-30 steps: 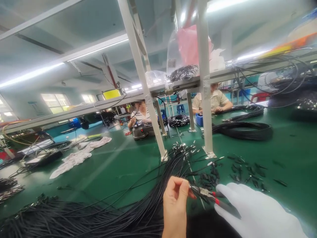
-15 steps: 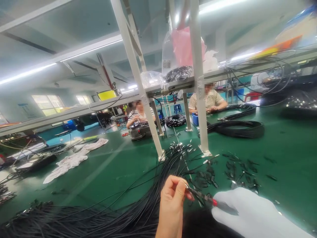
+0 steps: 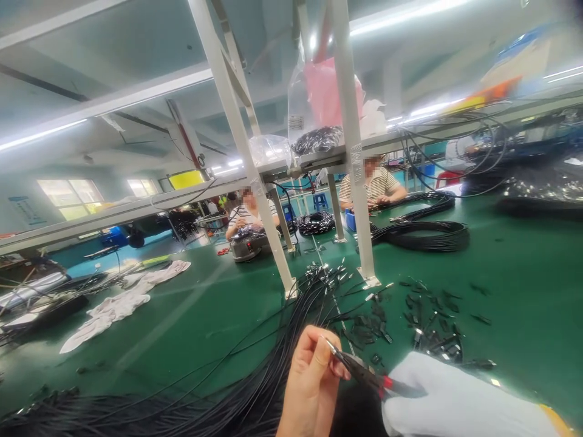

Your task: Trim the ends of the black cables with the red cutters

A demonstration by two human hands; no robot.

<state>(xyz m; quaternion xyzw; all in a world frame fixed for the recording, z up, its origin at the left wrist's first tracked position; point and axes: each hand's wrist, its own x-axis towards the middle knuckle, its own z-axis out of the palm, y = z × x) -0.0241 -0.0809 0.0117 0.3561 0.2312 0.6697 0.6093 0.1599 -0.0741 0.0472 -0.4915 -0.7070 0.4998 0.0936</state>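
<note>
My bare left hand (image 3: 310,379) is low in the middle of the view, thumb and fingers pinched together at the tip of a pair of red-handled pliers (image 3: 359,371). What the pinch holds is too small to make out. My right hand (image 3: 455,400), in a white glove, is closed round the pliers' handles at the bottom right. Under both hands a thick bundle of black cables (image 3: 218,394) fans across the green table (image 3: 191,321). Small black cut pieces (image 3: 423,321) lie scattered just beyond the pliers.
White frame legs (image 3: 359,200) stand on the table past the cables. Coiled black cable (image 3: 423,235) lies at the back right, white cloth (image 3: 118,303) at the left. Two people sit working at the far side. An overhead shelf carries plastic bags (image 3: 319,103).
The view has swung, so everything slid left. My left hand dropped slightly with the pliers' tip still in its pinch, and the gloved right hand sank lower in the frame.
</note>
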